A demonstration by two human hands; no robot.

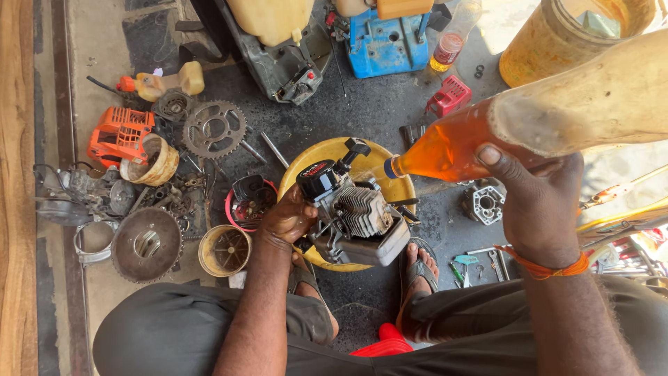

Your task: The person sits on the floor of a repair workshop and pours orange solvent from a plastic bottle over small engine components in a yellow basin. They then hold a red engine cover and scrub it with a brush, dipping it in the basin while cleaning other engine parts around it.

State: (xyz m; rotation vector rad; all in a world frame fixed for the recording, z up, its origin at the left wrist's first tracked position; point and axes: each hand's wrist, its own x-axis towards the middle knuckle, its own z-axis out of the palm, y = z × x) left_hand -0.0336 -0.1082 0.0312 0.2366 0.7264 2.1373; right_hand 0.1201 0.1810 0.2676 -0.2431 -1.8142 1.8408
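My left hand (287,221) grips a small engine (351,212) with grey cooling fins and a black cover, holding it over a yellow basin (313,161). My right hand (539,202) holds a large clear plastic bottle (557,115) of orange liquid, tilted down to the left. Its blue-capped neck (392,167) points at the engine's top right side. An orange band sits on my right wrist.
Left of the basin lie a toothed sprocket (213,129), an orange engine cover (120,134), a round clutch drum (147,244), a metal cup (224,250) and several small parts. A blue engine (386,43), a yellow bucket (557,42) and a grey casing (484,202) stand behind and right.
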